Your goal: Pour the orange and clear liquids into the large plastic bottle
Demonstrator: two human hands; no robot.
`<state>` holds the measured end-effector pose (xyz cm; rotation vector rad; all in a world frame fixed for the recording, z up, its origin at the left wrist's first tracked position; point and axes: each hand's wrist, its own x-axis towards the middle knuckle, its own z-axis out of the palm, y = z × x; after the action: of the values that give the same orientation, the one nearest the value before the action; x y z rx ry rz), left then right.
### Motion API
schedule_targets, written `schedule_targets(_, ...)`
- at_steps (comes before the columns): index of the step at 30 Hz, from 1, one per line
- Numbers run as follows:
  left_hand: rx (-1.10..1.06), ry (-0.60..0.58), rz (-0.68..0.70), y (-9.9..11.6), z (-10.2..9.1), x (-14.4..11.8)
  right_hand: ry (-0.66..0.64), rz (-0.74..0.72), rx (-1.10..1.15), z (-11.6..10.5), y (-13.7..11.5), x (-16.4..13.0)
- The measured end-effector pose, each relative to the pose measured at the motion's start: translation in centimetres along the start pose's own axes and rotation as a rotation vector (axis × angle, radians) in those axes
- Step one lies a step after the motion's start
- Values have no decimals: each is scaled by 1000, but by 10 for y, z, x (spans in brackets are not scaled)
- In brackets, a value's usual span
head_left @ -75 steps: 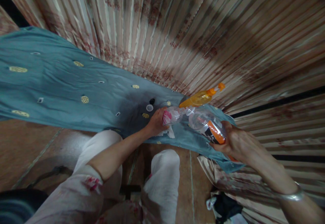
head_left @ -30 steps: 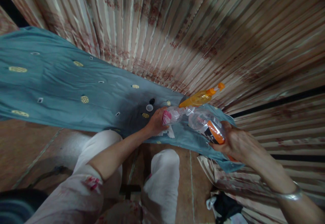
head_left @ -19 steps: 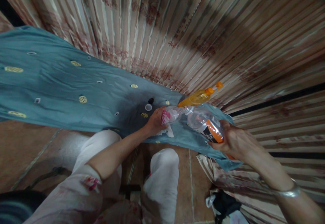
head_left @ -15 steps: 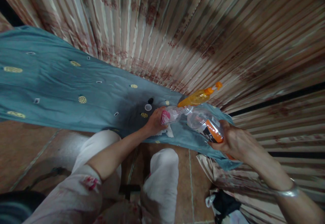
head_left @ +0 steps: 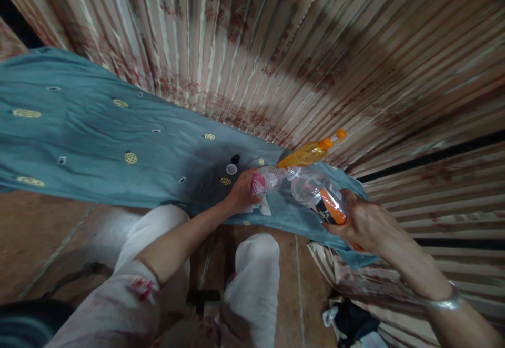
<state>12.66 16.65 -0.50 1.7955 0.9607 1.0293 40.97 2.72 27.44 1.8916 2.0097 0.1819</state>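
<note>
Plainly, here is how it lies from where I stand.

Left hand: the left hand (head_left: 241,194) is wrapped around a small clear bottle with a pink label (head_left: 266,180), fingers folded over its base, holding it low over the blue cloth.

Right hand: the right hand (head_left: 361,221) grips a larger clear bottle with an orange and black label (head_left: 321,197), fingers curled round its lower end, a metal bangle (head_left: 444,300) on the wrist.

The two bottles: tilted toward one another, their mouths meeting or nearly so (I cannot tell whether they touch), above the near edge of the cloth.

Cloth: a blue-green cloth (head_left: 98,142) with small yellow embroidered spots, spread across the striped bedding (head_left: 276,48); a darker patch shows on it just left of the left hand.

Caps: a white bottle cap (head_left: 231,169) and a black bottle cap (head_left: 235,158) lie on the cloth, just beyond the left hand's knuckles, close together.

Spray bottle: an orange spray bottle (head_left: 311,152) lies behind the two bottles, nozzle pointing right, close enough that the small bottle's neck crosses in front of it.

Under the hand: a scrap of white paper or wrapper (head_left: 260,207) pokes out beneath the left hand.

In the way: the person's knees in white trousers (head_left: 252,279) sit just below the cloth's edge.

Floor: brown tiles (head_left: 35,232), with a dark bundle (head_left: 349,321) at lower right.
</note>
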Motion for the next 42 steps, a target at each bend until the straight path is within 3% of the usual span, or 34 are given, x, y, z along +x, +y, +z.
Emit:
schedule_targets(10, 43, -27, -6, 3, -2, -2, -17, -1, -4, -7, -5, -1)
schedule_targets(16, 45, 15, 14, 7, -2, -3, 15, -13, -17, -2, -4, -2)
schedule_targets(29, -8, -12, 29, 3, -5, -2, 50, -8, -33, 4, 0, -6)
schedule_targets(42, -15, 5, -2, 1, -8, -4, 28, -33, 83, 0, -2, -5)
